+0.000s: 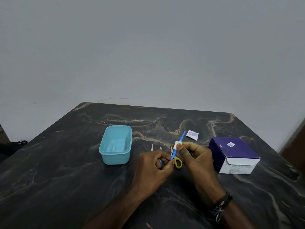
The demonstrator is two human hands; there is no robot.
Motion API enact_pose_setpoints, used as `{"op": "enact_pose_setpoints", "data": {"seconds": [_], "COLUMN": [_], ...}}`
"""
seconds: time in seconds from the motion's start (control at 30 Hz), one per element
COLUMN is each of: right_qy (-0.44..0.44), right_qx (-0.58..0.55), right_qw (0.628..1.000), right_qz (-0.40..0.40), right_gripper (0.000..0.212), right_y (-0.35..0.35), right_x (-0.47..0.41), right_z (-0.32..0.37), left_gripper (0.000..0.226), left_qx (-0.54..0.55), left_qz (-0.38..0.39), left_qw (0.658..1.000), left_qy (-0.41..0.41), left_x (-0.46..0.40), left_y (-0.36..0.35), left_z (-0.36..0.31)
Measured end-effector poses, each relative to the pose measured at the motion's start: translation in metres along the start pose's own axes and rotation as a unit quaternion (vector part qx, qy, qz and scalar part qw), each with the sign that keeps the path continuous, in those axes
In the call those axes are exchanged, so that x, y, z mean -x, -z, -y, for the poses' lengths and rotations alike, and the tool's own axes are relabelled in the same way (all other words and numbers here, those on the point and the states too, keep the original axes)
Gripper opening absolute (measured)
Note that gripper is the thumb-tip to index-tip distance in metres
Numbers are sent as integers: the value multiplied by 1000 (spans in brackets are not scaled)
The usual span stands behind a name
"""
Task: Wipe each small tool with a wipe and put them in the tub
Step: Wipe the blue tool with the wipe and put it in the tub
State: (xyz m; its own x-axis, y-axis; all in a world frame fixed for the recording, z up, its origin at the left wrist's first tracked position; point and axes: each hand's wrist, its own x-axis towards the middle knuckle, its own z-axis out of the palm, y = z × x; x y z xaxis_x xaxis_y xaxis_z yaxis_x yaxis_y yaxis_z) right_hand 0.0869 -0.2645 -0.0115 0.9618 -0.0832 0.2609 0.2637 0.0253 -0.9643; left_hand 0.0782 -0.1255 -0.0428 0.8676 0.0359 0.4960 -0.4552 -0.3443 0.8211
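My left hand [156, 164] pinches the lower end of a thin blue tool [181, 140] that points up and to the right. Partway up its shaft, my right hand [196, 156] pinches a small white wipe [177, 144] folded round it. Beneath my hands, small yellow-handled scissors [177, 162] lie on the dark marble table [66, 179]. Two pale tweezer tips [156, 147] show just beyond my left hand. The light blue tub [116, 144] stands open to the left of my hands, with nothing visible inside.
A purple and white box of alcohol swabs [234, 154] sits to the right of my hands. A torn white swab sachet [192, 135] lies behind the tool. The table's far edge meets a plain grey wall.
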Motion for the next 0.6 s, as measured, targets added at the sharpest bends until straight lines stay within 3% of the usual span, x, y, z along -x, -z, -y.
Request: {"op": "enact_pose_setpoints", "data": {"seconds": [0.33,0.6], "right_qy": [-3,-6], "right_qx": [60,-25], "right_qw": [993,999], "right_qz": [102,-20], "right_gripper": [19,16], "right_y": [-1,2], "right_x": [1,-1], "right_z": [-4,2], "left_gripper": [7,5], "left_qx": [-17,-44], "left_qz": [-45,-18], "left_qw": [998,998], "left_qy": [-30,-46], "left_x": [-3,0], "left_y": [1,0], "left_z": [0,0]}}
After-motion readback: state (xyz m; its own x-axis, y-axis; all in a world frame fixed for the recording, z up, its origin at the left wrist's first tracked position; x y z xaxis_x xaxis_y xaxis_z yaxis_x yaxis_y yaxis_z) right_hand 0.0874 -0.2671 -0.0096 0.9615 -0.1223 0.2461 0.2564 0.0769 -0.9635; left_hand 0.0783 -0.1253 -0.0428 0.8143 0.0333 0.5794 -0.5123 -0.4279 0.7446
